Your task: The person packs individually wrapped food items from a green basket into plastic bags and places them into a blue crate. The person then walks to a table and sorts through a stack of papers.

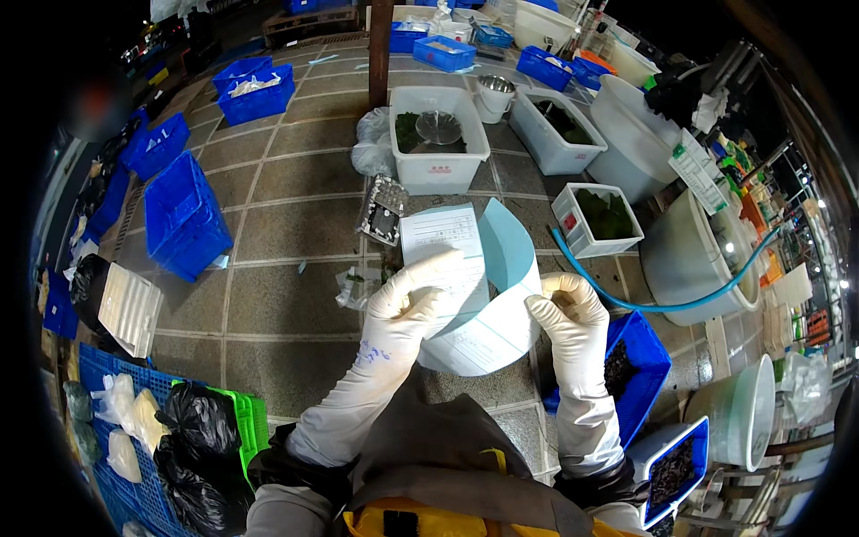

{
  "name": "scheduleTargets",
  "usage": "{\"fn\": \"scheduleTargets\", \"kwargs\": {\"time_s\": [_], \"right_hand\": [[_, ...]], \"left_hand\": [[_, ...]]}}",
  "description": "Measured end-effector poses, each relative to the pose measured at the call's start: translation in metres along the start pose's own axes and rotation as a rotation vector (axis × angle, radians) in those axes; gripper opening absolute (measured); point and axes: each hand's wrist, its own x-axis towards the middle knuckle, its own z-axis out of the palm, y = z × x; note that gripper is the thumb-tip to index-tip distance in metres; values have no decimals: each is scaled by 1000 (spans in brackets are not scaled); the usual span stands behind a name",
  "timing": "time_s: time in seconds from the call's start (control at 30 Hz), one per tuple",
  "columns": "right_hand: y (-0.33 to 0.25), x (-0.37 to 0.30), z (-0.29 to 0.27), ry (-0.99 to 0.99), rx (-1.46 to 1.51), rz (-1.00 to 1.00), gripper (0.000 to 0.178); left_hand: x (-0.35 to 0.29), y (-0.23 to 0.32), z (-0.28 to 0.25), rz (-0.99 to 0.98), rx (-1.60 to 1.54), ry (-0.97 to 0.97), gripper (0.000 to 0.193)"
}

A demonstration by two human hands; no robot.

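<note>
A long strip of printed paper forms, white on the face and pale blue on the back, curls in a loop in front of me. My left hand, in a long white glove with blue pen marks at the wrist, pinches the strip at its left side. With thumb and fingers closed, my right hand, gloved the same way, grips the strip's right edge. Beyond the paper, a small dark box with a pale speckled edge lies on the floor beside a white tub with dark green contents and a clear round dish.
Blue crates stand to the left. Black bags lie at the lower left. On the right are large white barrels, a blue hose, and blue crates of dark pieces. A brown post rises from the tiled floor.
</note>
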Motion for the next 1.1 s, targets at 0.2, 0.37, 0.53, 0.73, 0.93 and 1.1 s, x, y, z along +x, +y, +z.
{"fn": "scheduleTargets", "kwargs": {"time_s": [0.2,0.37,0.53,0.73,0.93,1.1], "right_hand": [[7,2,6,-27,-313,-341,24],[20,8,-2,60,-37,-13,41],[31,17,-13,-16,435,306,32],[42,19,-52,-11,217,103,27],[60,-7,-116,-421,21,383,22],[59,-7,-146,-340,50,487,18]], "left_hand": [[-5,-14,-6,2,188,-72,26],[-4,-30,-1,-51,240,-68,28],[-16,-39,15,-285,166,-179,28],[-16,-74,46,-439,188,-68,25],[2,-96,93,-269,-90,198,20],[14,-89,112,-236,-275,363,30]]}}
